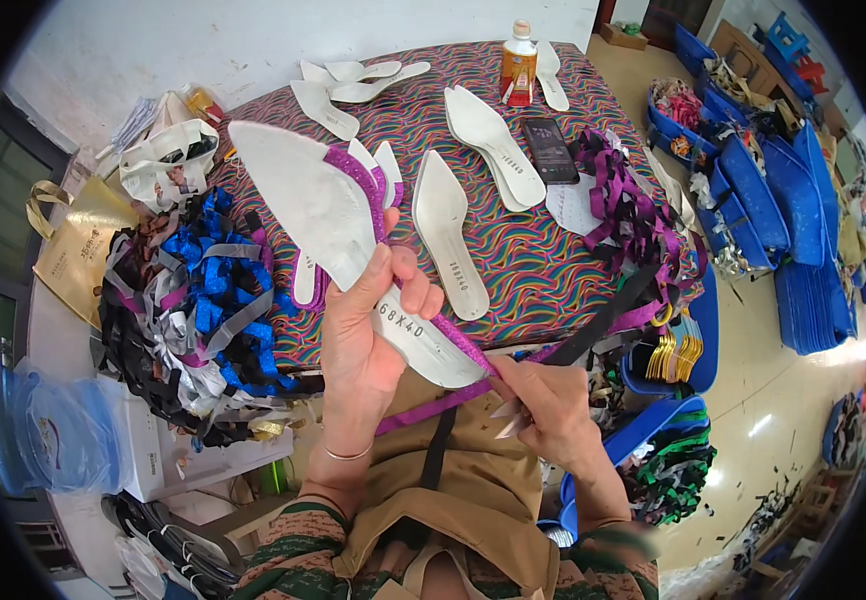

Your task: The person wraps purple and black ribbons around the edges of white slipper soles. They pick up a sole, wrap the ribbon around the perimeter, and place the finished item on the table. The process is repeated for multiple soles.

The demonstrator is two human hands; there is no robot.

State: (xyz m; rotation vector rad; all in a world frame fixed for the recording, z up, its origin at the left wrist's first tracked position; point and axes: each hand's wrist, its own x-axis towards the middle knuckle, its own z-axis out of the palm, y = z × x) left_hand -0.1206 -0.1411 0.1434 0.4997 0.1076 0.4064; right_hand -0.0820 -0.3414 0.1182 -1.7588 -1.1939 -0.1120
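A white shoe insole (318, 205) is held up tilted over my lap, its wide toe end toward the upper left. My left hand (368, 315) is closed around its narrow middle, thumb across the face. Purple glitter trim (463, 345) runs along the insole's right edge toward the heel. At the heel, my right hand (553, 405) pinches this trim against the edge, and a loose length hangs across my brown apron (483, 450). A pointed metal piece (509, 418), perhaps scissor blades, sticks out from under my right fingers; its handle is hidden.
On the patterned tablecloth (353, 130) lie more insoles (443, 225), a phone (551, 150), a bottle (519, 70) and purple strips (623, 190). Blue and grey strips (223, 290) are heaped left. Blue bins (753, 190) stand on the floor at right.
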